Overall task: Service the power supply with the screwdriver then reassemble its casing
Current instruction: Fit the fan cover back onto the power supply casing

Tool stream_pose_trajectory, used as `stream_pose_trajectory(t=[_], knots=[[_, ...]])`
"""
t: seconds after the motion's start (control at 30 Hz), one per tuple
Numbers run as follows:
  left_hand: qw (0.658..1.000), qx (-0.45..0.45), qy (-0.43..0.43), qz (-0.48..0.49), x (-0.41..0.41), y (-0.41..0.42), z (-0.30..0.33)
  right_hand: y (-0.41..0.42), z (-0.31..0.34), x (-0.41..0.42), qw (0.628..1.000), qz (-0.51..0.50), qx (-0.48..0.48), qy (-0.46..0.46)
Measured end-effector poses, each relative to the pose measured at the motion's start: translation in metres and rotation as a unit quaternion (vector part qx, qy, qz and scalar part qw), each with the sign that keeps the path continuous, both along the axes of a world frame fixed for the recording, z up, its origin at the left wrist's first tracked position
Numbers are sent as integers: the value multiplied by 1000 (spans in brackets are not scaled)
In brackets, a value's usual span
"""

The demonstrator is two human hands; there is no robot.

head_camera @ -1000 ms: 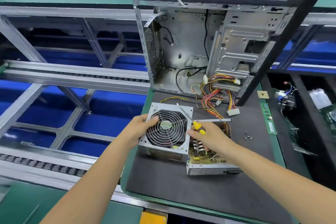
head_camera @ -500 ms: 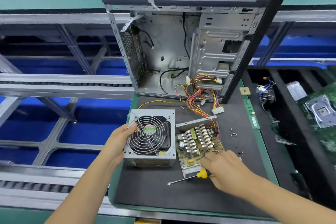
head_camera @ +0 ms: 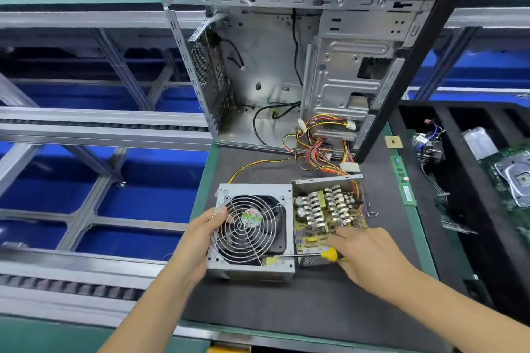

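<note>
Gripping the fan cover (head_camera: 252, 228) at its left edge with the left hand (head_camera: 198, 235); right hand (head_camera: 370, 255) pinching the screwdriver (head_camera: 315, 255), handle mostly hidden, bare mat (head_camera: 286, 312) nearer.

My grey metal power supply lid with its round wire-grilled fan (head_camera: 252, 228) lies fan-up near the surface's left edge, touching the opened supply base with its bare yellow circuit board (head_camera: 327, 215). The yellow-handled screwdriver (head_camera: 309, 255) lies across both, along their near edges.
</note>
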State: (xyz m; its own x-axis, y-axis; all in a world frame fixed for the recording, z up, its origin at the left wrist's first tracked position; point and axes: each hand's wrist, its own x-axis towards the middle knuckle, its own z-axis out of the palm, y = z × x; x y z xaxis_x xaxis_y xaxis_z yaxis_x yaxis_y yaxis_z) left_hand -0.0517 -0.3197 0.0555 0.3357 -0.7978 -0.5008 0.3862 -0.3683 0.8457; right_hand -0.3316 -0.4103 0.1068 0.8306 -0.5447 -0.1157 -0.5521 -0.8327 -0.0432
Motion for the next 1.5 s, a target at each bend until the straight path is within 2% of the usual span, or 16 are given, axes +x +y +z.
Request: stream_pose_trajectory(t=[0.07,0.1,0.13,0.2,0.27,0.33,0.5,0.57,0.63,0.8,1.1,1.33,1.5], knots=[[1000,-6,-10,-2,-1,1,2,-5,1,-1,1000,-11,16,10],[1000,-7,-10,-3,-2,2,4,-5,4,-1,997,-40,57,21],[1000,-8,-10,-7,-3,3,5,-5,8,-1,994,-64,92,-12],[1000,-5,-24,-8,-4,4,6,-8,11,7,970,-127,157,-138],[999,7,-33,-6,-5,4,7,-13,15,25,920,-207,244,-226],[999,22,-28,-9,-6,4,10,-21,16,45,876,-264,336,-222],[998,46,-41,-12,-8,0,6,-30,12,71,761,-314,532,-196],[998,52,-7,-20,-7,-1,6,-30,10,78,707,-333,584,-220],[997,57,35,-30,-5,0,8,-31,7,83,684,-353,597,-227],[994,78,66,-46,1,-1,7,-31,-4,86,672,-361,602,-236],[994,52,78,-50,3,-1,11,-30,-11,85,676,-352,594,-258],[994,57,92,31,2,-3,11,-29,-14,85,680,-357,585,-262],[991,72,111,-20,9,-6,5,-27,-13,83,698,-336,574,-266]])
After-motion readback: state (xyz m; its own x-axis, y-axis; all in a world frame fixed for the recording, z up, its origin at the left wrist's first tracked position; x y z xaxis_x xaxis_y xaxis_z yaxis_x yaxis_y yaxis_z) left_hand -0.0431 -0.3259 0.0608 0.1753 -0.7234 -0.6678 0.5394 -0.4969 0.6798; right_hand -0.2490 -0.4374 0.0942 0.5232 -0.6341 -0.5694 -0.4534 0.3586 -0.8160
